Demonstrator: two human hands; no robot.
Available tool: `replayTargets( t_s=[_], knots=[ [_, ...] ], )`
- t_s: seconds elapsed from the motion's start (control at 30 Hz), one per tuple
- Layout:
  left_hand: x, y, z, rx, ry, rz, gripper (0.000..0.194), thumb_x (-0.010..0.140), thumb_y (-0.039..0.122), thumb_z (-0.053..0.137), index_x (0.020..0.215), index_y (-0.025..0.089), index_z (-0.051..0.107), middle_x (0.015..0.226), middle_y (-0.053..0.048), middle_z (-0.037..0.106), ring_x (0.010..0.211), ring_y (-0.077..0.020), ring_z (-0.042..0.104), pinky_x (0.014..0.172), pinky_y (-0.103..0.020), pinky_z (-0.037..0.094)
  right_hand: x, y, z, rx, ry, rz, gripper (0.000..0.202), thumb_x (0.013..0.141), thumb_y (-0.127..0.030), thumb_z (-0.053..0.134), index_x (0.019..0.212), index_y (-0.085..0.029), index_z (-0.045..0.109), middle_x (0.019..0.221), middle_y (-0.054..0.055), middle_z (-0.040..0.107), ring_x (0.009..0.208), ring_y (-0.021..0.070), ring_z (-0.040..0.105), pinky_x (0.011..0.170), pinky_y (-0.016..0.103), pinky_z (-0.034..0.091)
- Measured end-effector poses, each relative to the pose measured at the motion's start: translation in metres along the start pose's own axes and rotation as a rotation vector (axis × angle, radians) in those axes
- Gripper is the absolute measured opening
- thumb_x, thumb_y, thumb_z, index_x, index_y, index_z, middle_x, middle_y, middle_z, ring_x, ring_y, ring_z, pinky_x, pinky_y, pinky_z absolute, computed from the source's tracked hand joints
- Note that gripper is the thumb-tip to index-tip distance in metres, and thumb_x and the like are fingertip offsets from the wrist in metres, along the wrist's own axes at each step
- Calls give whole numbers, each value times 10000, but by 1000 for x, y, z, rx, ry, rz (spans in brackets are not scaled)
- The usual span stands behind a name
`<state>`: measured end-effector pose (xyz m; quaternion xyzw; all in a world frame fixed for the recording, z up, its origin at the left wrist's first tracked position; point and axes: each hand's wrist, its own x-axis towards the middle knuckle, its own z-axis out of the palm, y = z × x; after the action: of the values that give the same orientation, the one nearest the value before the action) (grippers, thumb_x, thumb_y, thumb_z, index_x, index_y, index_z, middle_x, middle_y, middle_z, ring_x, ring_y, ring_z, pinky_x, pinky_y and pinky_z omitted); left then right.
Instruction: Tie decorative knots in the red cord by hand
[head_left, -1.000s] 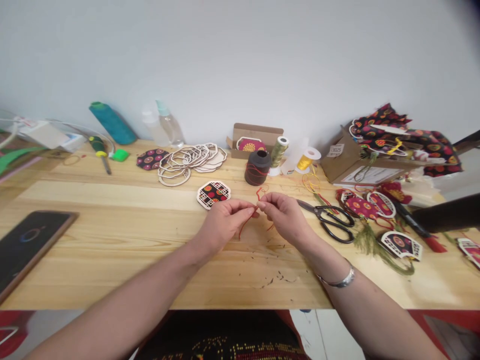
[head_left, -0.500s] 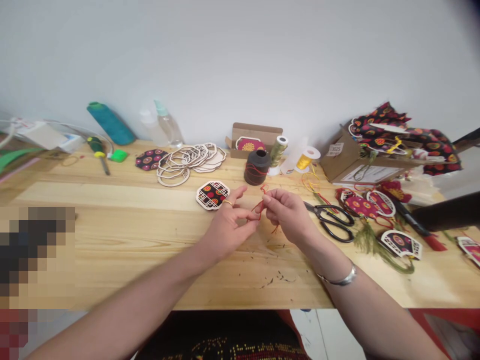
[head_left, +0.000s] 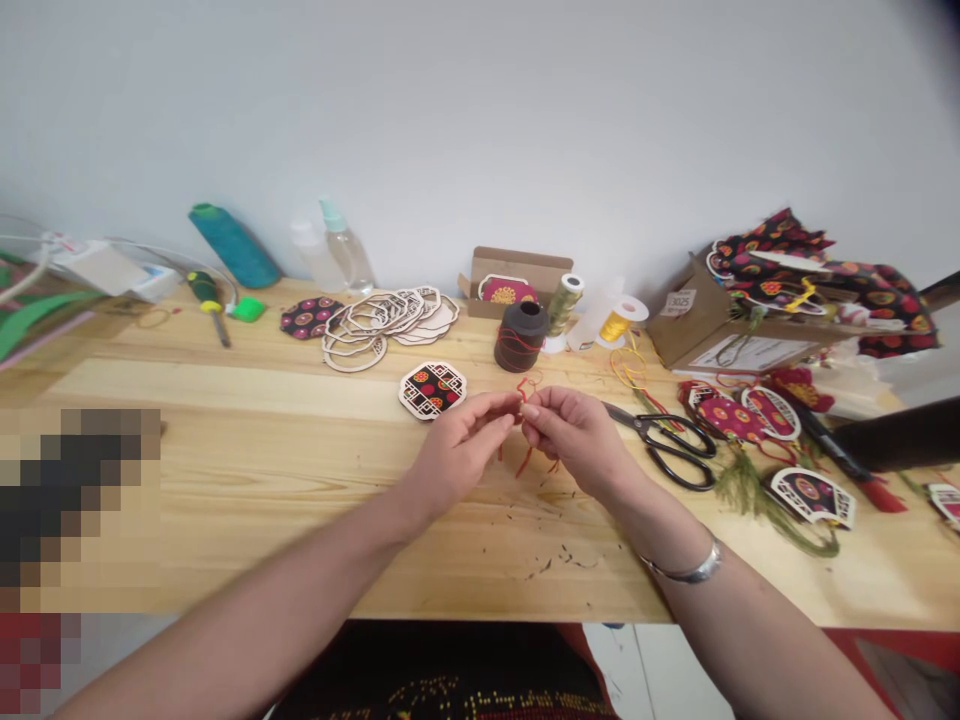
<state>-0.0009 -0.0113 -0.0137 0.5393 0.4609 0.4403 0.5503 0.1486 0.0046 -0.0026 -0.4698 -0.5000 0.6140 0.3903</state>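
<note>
Both hands meet over the middle of the wooden table [head_left: 300, 470]. My left hand [head_left: 472, 440] pinches a red cord [head_left: 523, 388], its fingertips almost touching those of the other hand. Thumb and forefinger of my right hand [head_left: 566, 430] are closed on the same cord. A small loop of it sticks up above the fingertips, and loose red ends hang below. Just left of the hands lies an octagonal patterned ornament [head_left: 433, 390]. A dark spool [head_left: 521, 337] wound with red thread stands behind them. Black-handled scissors [head_left: 679, 440] lie beside my right hand.
Wooden frames [head_left: 390, 322], a screwdriver [head_left: 206, 300], a teal thread cone [head_left: 234, 245] and spray bottle [head_left: 346, 250] sit at the back left. Green [head_left: 564, 305] and yellow [head_left: 619, 318] spools stand behind. On the right are a cardboard box [head_left: 705, 320] with fabric and tasselled ornaments [head_left: 810, 497].
The fingers of my left hand have drawn together on the cord, close to my right fingertips. The whole view has shifted slightly, moving the table items a little to the right.
</note>
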Motion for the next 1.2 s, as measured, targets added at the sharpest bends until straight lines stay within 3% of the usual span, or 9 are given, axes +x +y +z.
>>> replayTargets(
  t_s=[0.1,0.23,0.4,0.7,1.0,1.1,1.2],
  knots=[
    [0,0,0,23,-11,-38,299,810,281,545,1053,131,632,919,-63,669,782,-150,593,714,-283,468,0,1,0,-26,-6,-16,184,739,-309,608,681,-154,528,504,-60,512,423,35,358,423,204,246],
    [0,1,-1,17,-38,-70,264,801,293,558,988,140,664,762,-19,642,562,-89,482,530,-228,388,1,2,-1,-56,-1,-13,199,742,-327,614,685,-156,529,510,-53,523,431,42,377,429,204,265],
    [0,4,-2,35,-52,-50,188,776,279,593,885,181,712,678,10,622,514,-69,426,468,-203,306,2,6,-3,-73,1,-23,219,738,-349,628,691,-161,527,505,-53,523,438,48,400,429,201,282],
    [3,3,-2,-141,-19,-277,164,697,306,667,764,161,706,627,15,599,368,-18,313,355,-193,167,1,1,-4,-63,-51,-3,225,733,-337,645,679,-156,523,522,-43,550,432,39,401,412,187,287],
    [3,4,-3,-137,-10,-257,173,687,301,674,781,167,728,605,9,607,368,-27,294,351,-205,155,1,2,-7,-150,-60,-54,199,762,-327,622,690,-154,554,550,-30,560,482,64,459,462,204,341],
    [4,3,-2,-158,39,-227,159,682,298,683,756,166,731,612,0,619,409,-33,348,375,-195,192,0,-3,-9,-258,-59,-132,176,821,-317,550,783,-156,607,651,4,624,573,90,524,541,227,387],
    [6,2,-2,-171,91,-215,165,676,312,693,742,165,730,618,-2,625,425,-36,361,384,-194,198,-3,-8,-13,-528,-18,-255,186,850,-300,519,857,-175,657,783,29,673,702,124,572,650,256,411]
  ],
)
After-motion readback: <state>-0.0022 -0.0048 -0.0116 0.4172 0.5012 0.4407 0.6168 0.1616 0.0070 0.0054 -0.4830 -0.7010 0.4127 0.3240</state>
